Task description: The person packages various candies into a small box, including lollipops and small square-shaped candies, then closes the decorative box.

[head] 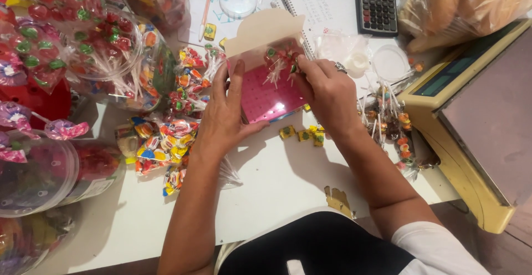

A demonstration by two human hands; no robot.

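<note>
Pink perforated box point(270, 96) gripped by left hand point(224, 114); right hand point(327, 92) pinches half-hidden lollipops point(281, 61).

Bright overhead light, soft shadows, edges blurry.

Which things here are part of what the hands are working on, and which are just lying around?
In use:
left hand
right hand
pink perforated box
lollipops in the box
loose wrapped lollipops

Lying about:
calculator
notebook
pencil
scale
small yellow sweets
</note>
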